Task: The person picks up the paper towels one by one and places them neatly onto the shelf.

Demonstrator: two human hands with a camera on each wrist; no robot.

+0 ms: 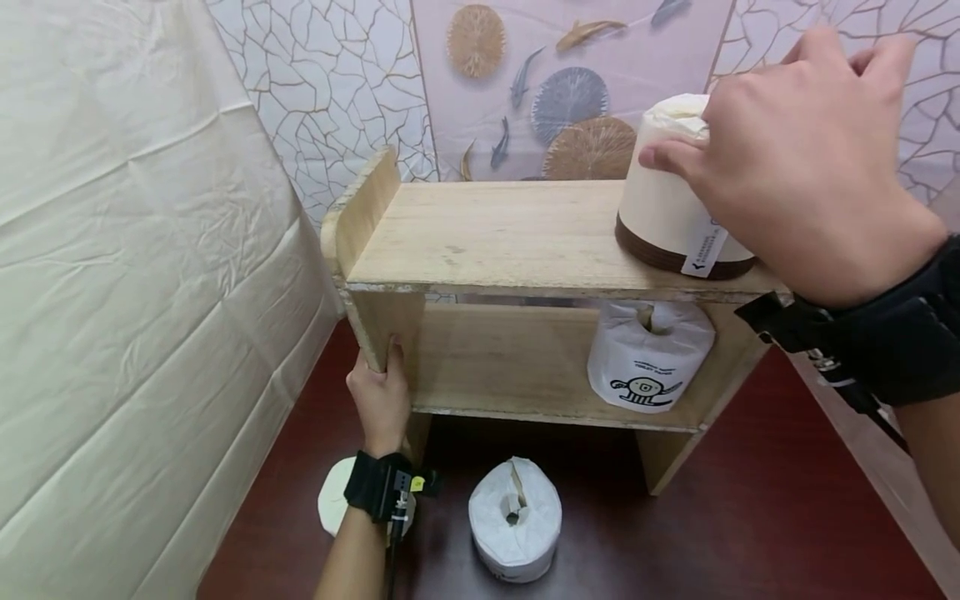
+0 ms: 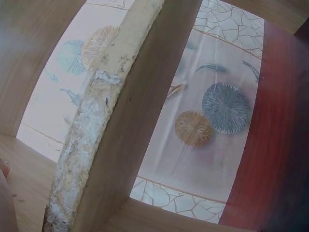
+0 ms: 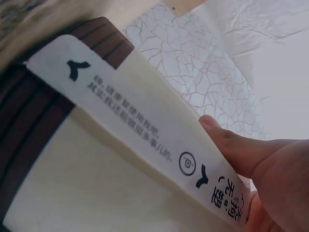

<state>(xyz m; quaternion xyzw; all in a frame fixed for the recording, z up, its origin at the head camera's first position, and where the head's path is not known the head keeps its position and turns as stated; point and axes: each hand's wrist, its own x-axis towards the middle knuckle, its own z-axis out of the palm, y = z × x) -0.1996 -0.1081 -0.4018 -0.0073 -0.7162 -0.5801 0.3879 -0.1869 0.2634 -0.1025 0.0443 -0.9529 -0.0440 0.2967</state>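
Observation:
A wooden two-tier shelf [image 1: 495,225] stands in the middle of the head view. My left hand [image 1: 380,400] grips its left side panel [image 1: 378,321] below the upper board. Above the right end of that board, my right hand [image 1: 810,158] holds a cream wrapped paper roll [image 1: 667,200] by its top, thumb on the near side. The roll has a brown striped band at its base and a white label strip [image 3: 130,116] with printed characters. Its base overlaps the upper board in the head view. Only a sliver of the left hand shows in the left wrist view.
A white wrapped toilet roll [image 1: 645,358] stands on the lower tier, at the right. Another white wrapped roll [image 1: 515,517] is on the dark red tabletop [image 1: 795,500] in front. A pale round item [image 1: 335,496] lies partly behind the left wrist. Cream sheeting [image 1: 150,292] borders the left.

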